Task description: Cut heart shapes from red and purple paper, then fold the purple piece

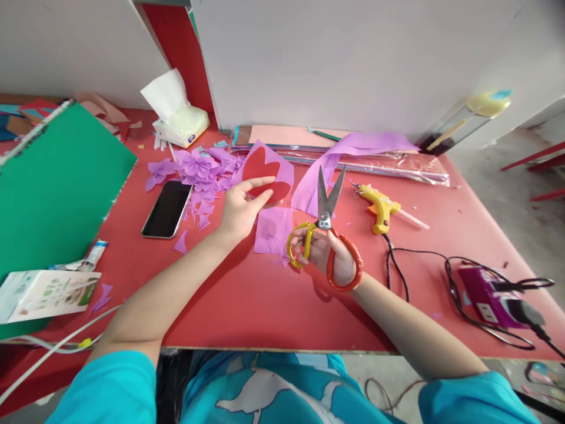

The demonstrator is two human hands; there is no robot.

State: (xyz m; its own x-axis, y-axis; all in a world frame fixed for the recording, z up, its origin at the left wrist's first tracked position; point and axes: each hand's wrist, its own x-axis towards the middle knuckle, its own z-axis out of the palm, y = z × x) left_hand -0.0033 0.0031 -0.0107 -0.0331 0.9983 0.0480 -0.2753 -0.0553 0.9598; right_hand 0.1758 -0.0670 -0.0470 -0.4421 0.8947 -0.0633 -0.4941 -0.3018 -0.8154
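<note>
Right grip (325,250) on scissors (325,220), inside table edge (273,350)

The white packet (53,294) at the table's left side carried a short line of green Chinese characters, the last two of which read 子水; the smaller print around them was too blurred to make out. A small blue emblem on the tissue pack (179,128) was too tiny to read, as were the markings on the blue-and-white tube (94,255).
</note>
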